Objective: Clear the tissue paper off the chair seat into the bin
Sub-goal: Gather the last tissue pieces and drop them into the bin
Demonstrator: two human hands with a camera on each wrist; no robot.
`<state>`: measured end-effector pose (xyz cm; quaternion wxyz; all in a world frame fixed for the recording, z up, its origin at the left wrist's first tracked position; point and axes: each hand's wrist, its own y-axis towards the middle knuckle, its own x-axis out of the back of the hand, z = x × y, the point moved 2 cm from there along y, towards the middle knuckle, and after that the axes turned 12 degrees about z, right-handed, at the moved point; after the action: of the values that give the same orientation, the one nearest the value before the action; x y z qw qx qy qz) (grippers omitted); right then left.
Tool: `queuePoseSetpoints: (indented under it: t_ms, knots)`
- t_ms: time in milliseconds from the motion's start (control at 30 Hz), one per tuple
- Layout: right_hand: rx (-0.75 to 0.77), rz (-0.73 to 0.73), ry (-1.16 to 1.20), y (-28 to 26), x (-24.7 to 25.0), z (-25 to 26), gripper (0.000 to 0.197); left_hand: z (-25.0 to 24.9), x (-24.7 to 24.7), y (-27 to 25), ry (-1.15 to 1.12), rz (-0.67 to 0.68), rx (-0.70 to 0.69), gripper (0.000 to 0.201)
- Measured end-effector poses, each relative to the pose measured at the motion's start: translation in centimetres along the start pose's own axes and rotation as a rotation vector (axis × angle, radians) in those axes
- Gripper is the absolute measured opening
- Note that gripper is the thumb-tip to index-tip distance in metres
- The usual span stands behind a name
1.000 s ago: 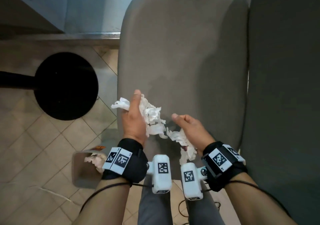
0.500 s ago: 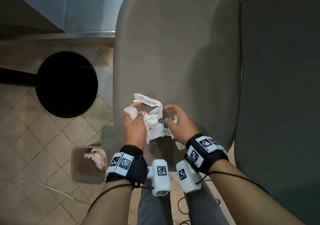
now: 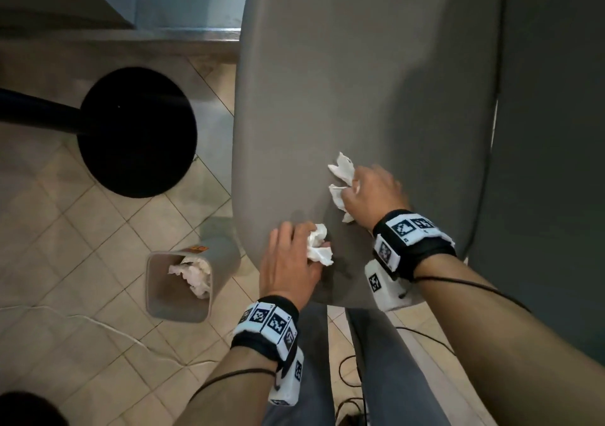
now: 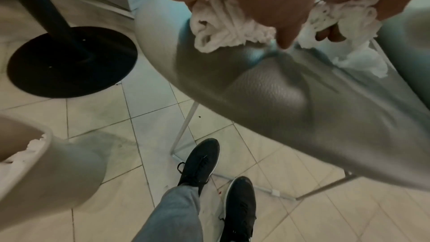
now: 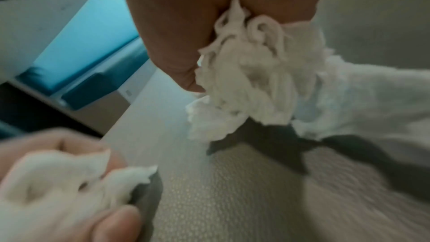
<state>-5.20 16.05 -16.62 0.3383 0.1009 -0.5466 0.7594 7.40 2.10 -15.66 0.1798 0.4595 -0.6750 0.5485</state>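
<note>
My left hand (image 3: 294,255) grips a crumpled white tissue wad (image 3: 318,245) just above the front of the grey chair seat (image 3: 360,82). My right hand (image 3: 370,193) grips a second, larger tissue clump (image 3: 342,180) a little farther back on the seat. The left wrist view shows the left hand's wad (image 4: 223,25) and the right hand's clump (image 4: 344,23) side by side over the seat (image 4: 291,98). In the right wrist view the clump (image 5: 256,80) hangs from my fingers, part of it trailing on the seat. The grey bin (image 3: 154,281) stands on the floor at the left, tissue (image 3: 193,275) inside.
A black round table base (image 3: 137,134) with its post sits on the tiled floor beyond the bin. A dark green chair back (image 3: 553,163) stands at the right. Cables (image 3: 353,370) lie near my black shoes (image 4: 200,161). A thin metal chair leg (image 4: 184,126) runs under the seat.
The hands were close together around one tangle of tissue; now they are apart, each holding its own piece. The right hand has moved back and right, the left hand has lowered towards the seat's front.
</note>
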Motion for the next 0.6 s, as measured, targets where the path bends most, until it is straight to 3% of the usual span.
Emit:
queuePoseSetpoints:
  t_ms: [100, 200, 367, 500, 600]
  knots:
    - [0.024, -0.137, 0.221, -2.0, 0.6, -2.5, 0.005, -0.1, -0.1, -0.2, 0.038, -0.015, 0.015, 0.027]
    - [-0.025, -0.205, 0.399, -4.0, 0.9, -4.3, 0.011, -0.3, 0.5, 0.0, -0.003, 0.033, 0.054, 0.023]
    - [-0.057, -0.206, 0.49, -6.3, 1.3, -4.8, 0.019, 0.2, 2.3, -0.8, -0.252, 0.125, 0.11, 0.025]
    - [-0.013, -0.182, 0.544, -8.1, 0.8, -2.5, 0.013, 1.5, 3.4, -4.2, -0.376, 0.041, 0.154, 0.027]
    - [0.05, -0.107, 0.447, -9.8, 0.0, -0.2, 0.017, 2.7, 3.3, -7.9, -0.456, -0.063, 0.247, 0.024]
